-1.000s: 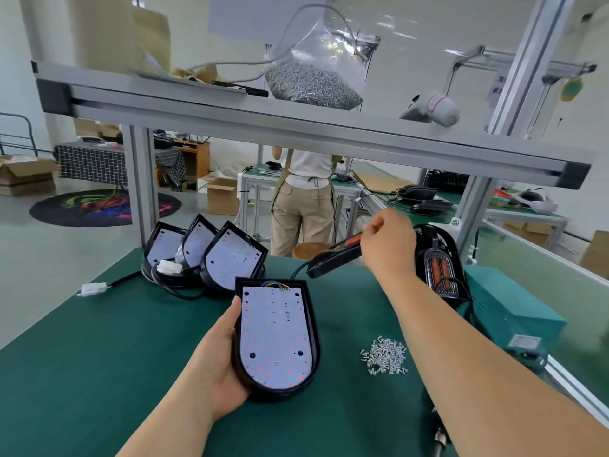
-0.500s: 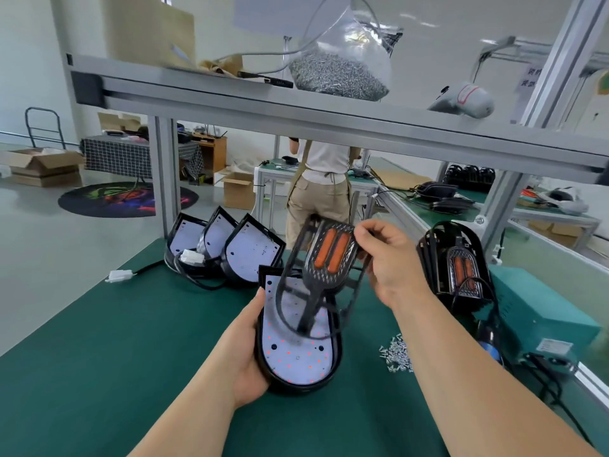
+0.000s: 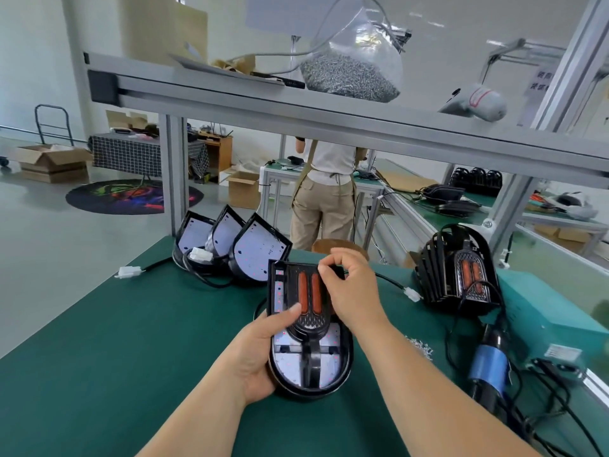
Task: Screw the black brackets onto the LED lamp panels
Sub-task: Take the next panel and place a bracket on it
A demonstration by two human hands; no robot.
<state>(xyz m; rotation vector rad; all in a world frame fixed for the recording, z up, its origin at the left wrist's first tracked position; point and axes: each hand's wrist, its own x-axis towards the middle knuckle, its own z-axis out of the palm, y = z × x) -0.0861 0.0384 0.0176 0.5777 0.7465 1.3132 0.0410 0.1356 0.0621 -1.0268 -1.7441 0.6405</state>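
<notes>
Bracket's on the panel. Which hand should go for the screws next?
Right hand: the loose silver screw pile and blue-banded black electric screwdriver lie on its side. Left hand grips the black-rimmed LED lamp panel, thumb pressing the black bracket.

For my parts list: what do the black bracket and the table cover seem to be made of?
Black bracket: probably moulded plastic, glossy, since light glints on its curved ribs.
Table cover: seemingly a rubber or vinyl mat, matte green, smooth, with hardly any reflection.
</notes>
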